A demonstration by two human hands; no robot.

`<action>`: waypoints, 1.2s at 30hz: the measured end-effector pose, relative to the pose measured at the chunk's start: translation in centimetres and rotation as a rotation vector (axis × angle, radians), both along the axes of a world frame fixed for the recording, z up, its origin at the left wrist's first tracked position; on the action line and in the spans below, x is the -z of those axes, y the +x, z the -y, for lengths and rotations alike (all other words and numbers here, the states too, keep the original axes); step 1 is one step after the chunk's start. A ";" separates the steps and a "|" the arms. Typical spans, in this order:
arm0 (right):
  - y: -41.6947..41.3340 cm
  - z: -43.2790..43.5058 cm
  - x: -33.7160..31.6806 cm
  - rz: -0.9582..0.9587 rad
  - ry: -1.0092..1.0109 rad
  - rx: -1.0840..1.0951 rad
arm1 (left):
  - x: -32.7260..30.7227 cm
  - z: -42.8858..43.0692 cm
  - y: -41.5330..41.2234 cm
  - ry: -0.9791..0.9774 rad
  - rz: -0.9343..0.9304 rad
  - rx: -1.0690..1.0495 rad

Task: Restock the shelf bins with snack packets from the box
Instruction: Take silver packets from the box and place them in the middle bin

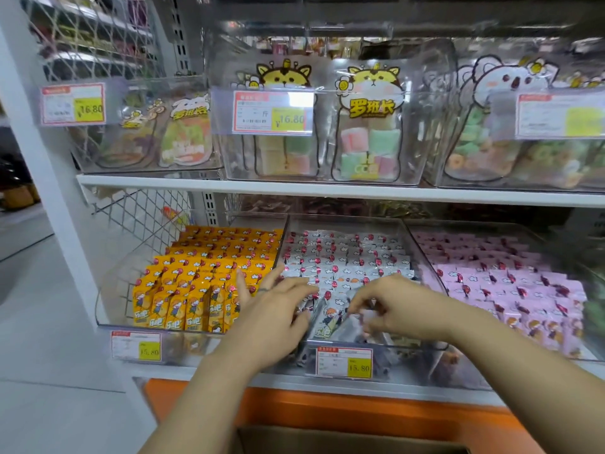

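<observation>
A person's left hand [271, 309] lies flat, fingers straight and spread, pressing on white snack packets [347, 257] at the front of the clear middle bin [343, 219]. Just right of those fingers, the right hand [393, 306] curls its fingertips down and pinches white snack packets. Orange packets [203, 273] sit left of the fingers and pink packets [510, 280] sit to the right. The cardboard box [343, 442] lies below both wrists.

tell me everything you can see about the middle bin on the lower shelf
The middle bin is a clear plastic, open-topped trough between a bin of orange packets and one of pink packets. Rows of white packets fill it, looser at the front. A red-edged price tag with a yellow 15.80 patch hangs on its front wall. The left hand lies flat on the front packets; the right hand pinches one there.
</observation>
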State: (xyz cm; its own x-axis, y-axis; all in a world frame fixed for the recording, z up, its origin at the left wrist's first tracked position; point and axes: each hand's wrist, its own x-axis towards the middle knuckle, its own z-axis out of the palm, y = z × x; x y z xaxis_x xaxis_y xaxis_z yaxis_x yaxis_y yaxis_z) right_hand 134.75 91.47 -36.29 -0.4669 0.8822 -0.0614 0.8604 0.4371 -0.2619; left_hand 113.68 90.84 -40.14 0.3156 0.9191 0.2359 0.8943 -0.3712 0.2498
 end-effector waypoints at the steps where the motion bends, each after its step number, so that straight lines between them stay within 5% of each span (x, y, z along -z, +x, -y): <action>1: -0.3 -0.3 0.1 -0.064 0.017 0.028 | 0.0 0.0 0.1 0.011 -0.005 0.009; 4: -1.6 -1.0 0.3 -0.188 0.020 0.066 | 0.2 -0.2 0.8 0.041 -0.031 0.041; 13: -2.3 -0.5 -0.4 -0.080 -0.098 -0.016 | 0.5 -0.9 0.8 0.114 -0.107 0.004; 22: -3.3 -1.9 0.1 -0.187 0.139 0.141 | 0.9 -0.9 -0.7 0.075 -0.058 -0.026; 27: -4.7 -1.5 2.4 -0.085 0.251 0.106 | 1.2 -0.4 -0.4 0.125 -0.087 -0.003; 33: -1.6 -1.5 0.5 -0.292 0.204 0.141 | 1.1 -0.1 0.7 0.126 -0.066 0.081; 36: -0.1 -1.0 0.7 -0.128 0.185 0.241 | 1.4 -0.2 1.2 0.130 -0.073 0.060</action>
